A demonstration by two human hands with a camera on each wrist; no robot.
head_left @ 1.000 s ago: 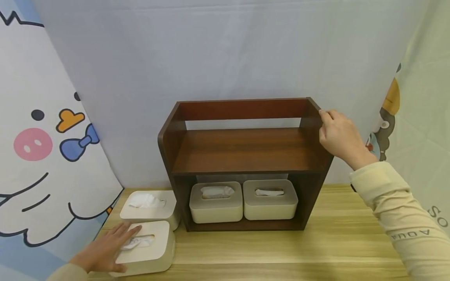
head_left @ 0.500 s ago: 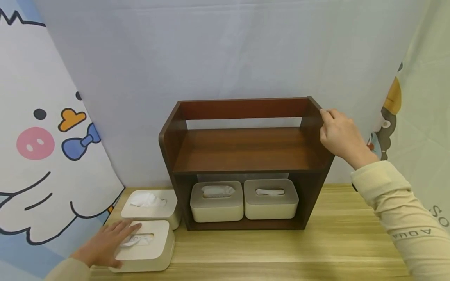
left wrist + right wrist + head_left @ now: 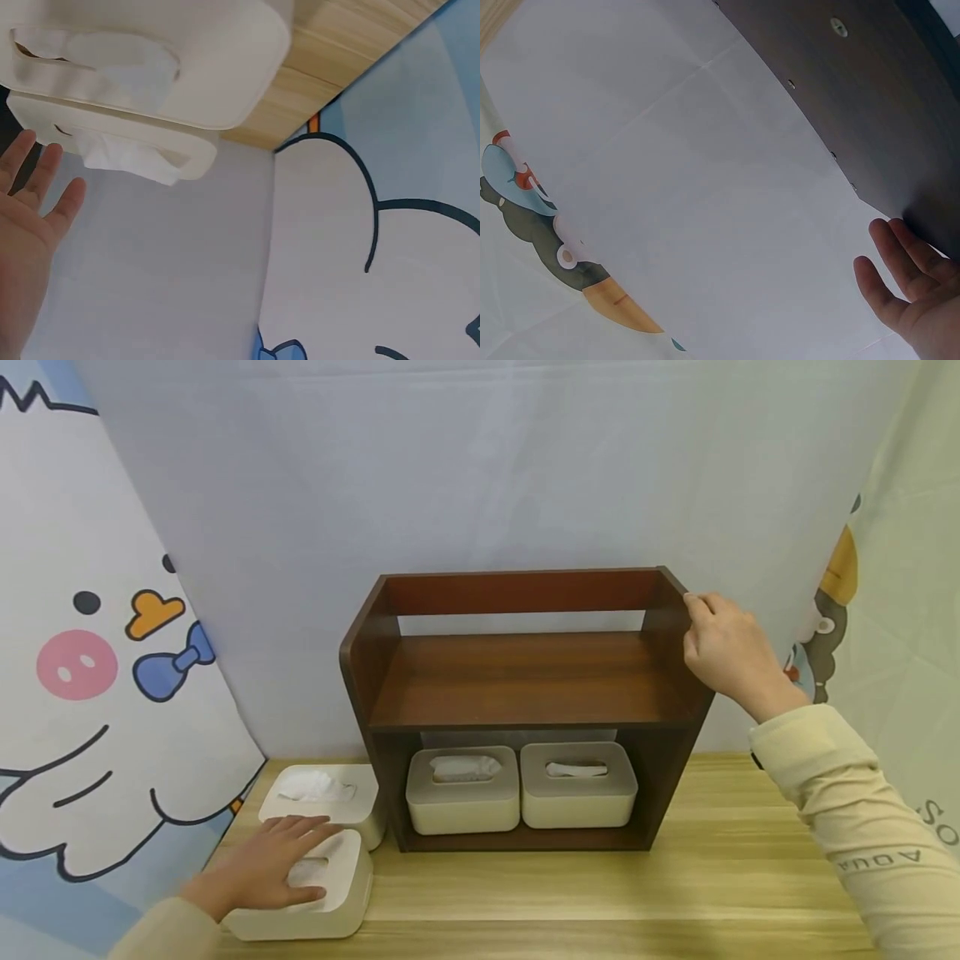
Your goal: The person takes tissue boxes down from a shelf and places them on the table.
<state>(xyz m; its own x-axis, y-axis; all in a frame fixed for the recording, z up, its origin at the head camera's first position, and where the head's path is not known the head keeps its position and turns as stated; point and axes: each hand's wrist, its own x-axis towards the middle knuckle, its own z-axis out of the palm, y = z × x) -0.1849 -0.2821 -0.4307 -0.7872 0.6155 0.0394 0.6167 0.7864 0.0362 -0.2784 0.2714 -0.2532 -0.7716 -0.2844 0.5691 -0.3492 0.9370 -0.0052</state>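
Observation:
My left hand (image 3: 273, 864) is over the front cream tissue box (image 3: 330, 922) at the left of the table, fingers spread and straight, hiding much of its lid. Behind that stands another tissue box (image 3: 277, 806) with white tissue in its slot. In the left wrist view the fingers (image 3: 67, 202) curve loosely, with nothing between them. My right hand (image 3: 727, 647) holds the top edge of the right side panel of a dark brown two-tier shelf (image 3: 517, 681). In the right wrist view several fingertips (image 3: 881, 229) lie at the panel's outer face.
Side by side in the shelf's lower tier sit two tissue boxes, the left one (image 3: 462, 810) and the right one (image 3: 577, 802). A light wooden table (image 3: 757, 860) carries everything. A pale cloth (image 3: 525, 460) hangs behind, with cartoon-printed cloths at both sides.
My left hand has slid right and slightly forward across the front tissue box, its thumb now over the lid. The right hand keeps its place on the shelf.

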